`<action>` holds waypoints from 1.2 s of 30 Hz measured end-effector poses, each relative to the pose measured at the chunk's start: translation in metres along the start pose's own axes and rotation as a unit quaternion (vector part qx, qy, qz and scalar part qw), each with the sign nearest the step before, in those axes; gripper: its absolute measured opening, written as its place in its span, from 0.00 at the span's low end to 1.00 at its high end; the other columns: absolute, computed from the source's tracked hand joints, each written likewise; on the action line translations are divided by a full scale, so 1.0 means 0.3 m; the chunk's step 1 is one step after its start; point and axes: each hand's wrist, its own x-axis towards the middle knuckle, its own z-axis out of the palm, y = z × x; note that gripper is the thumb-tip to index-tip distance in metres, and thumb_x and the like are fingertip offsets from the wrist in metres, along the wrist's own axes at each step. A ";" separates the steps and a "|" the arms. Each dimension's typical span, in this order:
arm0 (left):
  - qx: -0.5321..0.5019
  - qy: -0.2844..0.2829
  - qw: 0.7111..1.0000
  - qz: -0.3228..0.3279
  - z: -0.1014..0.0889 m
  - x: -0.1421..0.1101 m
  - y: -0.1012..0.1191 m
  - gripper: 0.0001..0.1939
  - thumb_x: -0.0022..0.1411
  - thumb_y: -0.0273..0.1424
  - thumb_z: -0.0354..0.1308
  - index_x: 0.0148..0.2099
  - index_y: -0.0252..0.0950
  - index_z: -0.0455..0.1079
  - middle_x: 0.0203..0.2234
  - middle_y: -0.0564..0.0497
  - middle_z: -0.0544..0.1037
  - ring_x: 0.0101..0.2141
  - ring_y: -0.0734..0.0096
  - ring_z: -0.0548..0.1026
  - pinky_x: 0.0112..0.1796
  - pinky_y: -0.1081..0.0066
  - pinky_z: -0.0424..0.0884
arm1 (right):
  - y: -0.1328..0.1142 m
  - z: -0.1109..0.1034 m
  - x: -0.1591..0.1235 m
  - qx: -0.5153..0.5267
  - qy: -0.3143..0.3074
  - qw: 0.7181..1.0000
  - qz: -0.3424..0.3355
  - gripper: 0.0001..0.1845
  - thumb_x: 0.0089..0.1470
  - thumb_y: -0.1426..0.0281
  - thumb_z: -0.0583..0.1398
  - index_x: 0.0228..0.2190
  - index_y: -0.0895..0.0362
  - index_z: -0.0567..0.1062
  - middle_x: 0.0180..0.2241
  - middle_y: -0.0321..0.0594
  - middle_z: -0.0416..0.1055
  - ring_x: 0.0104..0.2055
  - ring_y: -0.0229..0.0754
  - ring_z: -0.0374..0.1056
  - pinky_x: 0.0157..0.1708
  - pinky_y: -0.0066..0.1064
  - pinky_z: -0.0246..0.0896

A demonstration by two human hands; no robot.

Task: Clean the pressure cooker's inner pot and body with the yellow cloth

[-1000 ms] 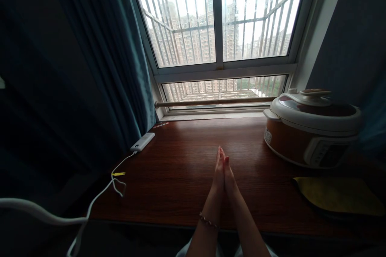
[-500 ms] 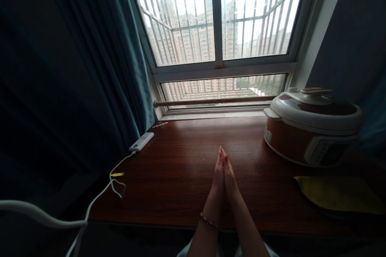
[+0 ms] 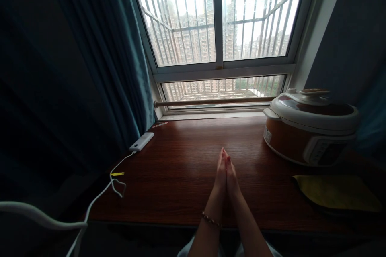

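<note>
My left hand (image 3: 221, 172) and my right hand (image 3: 232, 174) are pressed palm to palm, their fingers stretched out and pointing away from me toward the window. Nothing shows between the palms. Both are over the middle of the reddish-brown wooden tabletop (image 3: 181, 168), touching each other and no other object that I can see. A beaded bracelet (image 3: 210, 219) circles my left wrist. The inner faces of the hands are hidden by the contact.
An orange and white electric cooker (image 3: 289, 138) stands at the right, with a yellow-green cloth (image 3: 336, 192) in front. On the left lie a white power bank (image 3: 141, 142) and its white cable (image 3: 99, 195), beside a blue curtain (image 3: 126, 68). A barred window (image 3: 219, 64) rises behind the tabletop.
Both joined hands have shifted very slightly to the right in view. They stay pressed together, and the objects on the tabletop have not moved.
</note>
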 end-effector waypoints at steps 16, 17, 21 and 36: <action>0.023 0.011 0.999 0.033 -0.026 0.020 -0.033 0.21 0.60 0.36 0.53 0.53 0.30 0.66 0.56 0.42 0.63 0.57 0.65 0.59 0.57 0.70 0.52 | 0.002 0.003 0.001 0.001 0.003 1.000 0.011 0.39 0.50 0.44 0.49 0.54 0.57 0.65 0.58 0.42 0.56 0.61 0.46 0.48 0.61 0.39 0.38; 0.020 0.010 0.999 0.032 -0.027 0.020 -0.034 0.21 0.60 0.36 0.53 0.52 0.30 0.66 0.56 0.42 0.63 0.57 0.65 0.59 0.57 0.70 0.52 | 0.004 0.003 0.001 0.000 0.003 1.000 0.011 0.39 0.50 0.44 0.49 0.54 0.57 0.65 0.58 0.42 0.56 0.61 0.46 0.48 0.61 0.39 0.38; 0.018 0.009 0.999 0.033 -0.028 0.019 -0.032 0.20 0.59 0.37 0.54 0.51 0.32 0.68 0.55 0.43 0.65 0.57 0.64 0.59 0.58 0.69 0.52 | 0.010 0.001 0.004 -0.001 0.008 1.000 0.008 0.37 0.50 0.45 0.49 0.54 0.56 0.65 0.57 0.41 0.58 0.61 0.46 0.49 0.61 0.41 0.38; 0.068 -0.005 0.997 0.037 -0.032 0.026 -0.036 0.22 0.61 0.37 0.51 0.54 0.31 0.65 0.56 0.42 0.63 0.59 0.64 0.56 0.59 0.67 0.49 | 0.023 -0.004 0.006 0.004 0.013 1.000 0.010 0.37 0.50 0.46 0.50 0.53 0.57 0.66 0.54 0.43 0.62 0.61 0.47 0.50 0.60 0.42 0.40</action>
